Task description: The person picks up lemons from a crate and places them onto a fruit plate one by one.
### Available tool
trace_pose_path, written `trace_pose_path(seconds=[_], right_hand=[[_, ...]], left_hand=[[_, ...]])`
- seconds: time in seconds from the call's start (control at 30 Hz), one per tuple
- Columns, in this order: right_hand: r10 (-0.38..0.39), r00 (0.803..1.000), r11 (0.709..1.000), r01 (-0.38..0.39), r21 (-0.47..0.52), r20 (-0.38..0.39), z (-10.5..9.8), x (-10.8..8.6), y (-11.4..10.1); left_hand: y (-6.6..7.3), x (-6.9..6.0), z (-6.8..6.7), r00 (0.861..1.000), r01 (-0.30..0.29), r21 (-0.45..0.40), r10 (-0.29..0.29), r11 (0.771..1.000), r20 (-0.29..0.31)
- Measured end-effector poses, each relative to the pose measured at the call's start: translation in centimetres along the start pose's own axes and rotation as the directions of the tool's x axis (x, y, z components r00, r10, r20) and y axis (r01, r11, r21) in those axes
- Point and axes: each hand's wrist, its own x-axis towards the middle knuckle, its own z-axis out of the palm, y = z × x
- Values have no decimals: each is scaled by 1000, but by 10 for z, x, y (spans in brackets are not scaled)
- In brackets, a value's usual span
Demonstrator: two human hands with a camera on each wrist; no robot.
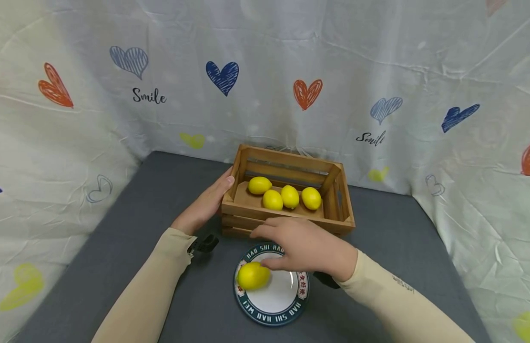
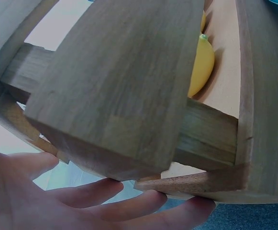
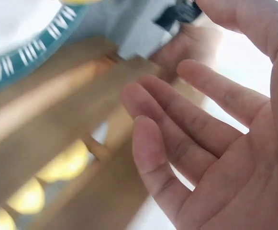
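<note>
A slatted wooden crate [image 1: 286,216] stands toward the back of the table, with several yellow lemons [image 1: 290,196] on its floor. My left hand [image 1: 207,202] rests against the crate's left end; in the left wrist view its extended fingers [image 2: 143,203] touch the wood. In front of the crate, a white plate [image 1: 282,290] with a green lettered rim carries one lemon [image 1: 253,276] on its left side. My right hand [image 1: 305,245] hovers between crate and plate and covers part of the rim. Its palm holds nothing in the right wrist view, and the fingers [image 3: 148,143] are loosely bent.
A dark grey cloth [image 1: 196,305] covers the table. White curtains [image 1: 265,43] printed with hearts and "Smile" hang behind the crate and along both sides. A dark wrist device [image 1: 205,244] sits at my left cuff, close to the crate's front left corner.
</note>
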Motion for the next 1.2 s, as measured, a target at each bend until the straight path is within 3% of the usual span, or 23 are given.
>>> trace_pose_path(seconds=[0.27,0.4,0.53,0.7,0.93,1.2], right_hand=[[-31,992,994,18,-108,-118,-60,9,7],[29,990,994,-43,-96,-137,-78,22,18],[82,991,992,-92,-87,-106,-87,38,35],[123,990,988,-129,-80,-72,-88,58,59],[129,992,988,-128,-88,8,-68,91,90],[132,988,988,-124,-93,85,-55,122,104]], left_hand=[[1,2,0,999,-36,11,36,999,-4],[2,3,0,999,-38,13,38,999,-8],[0,4,1,999,-45,6,45,999,-3],[-2,4,1,998,-61,5,61,998,-3],[-4,3,2,998,-60,10,60,998,-4],[1,3,1,999,-38,1,38,999,-12]])
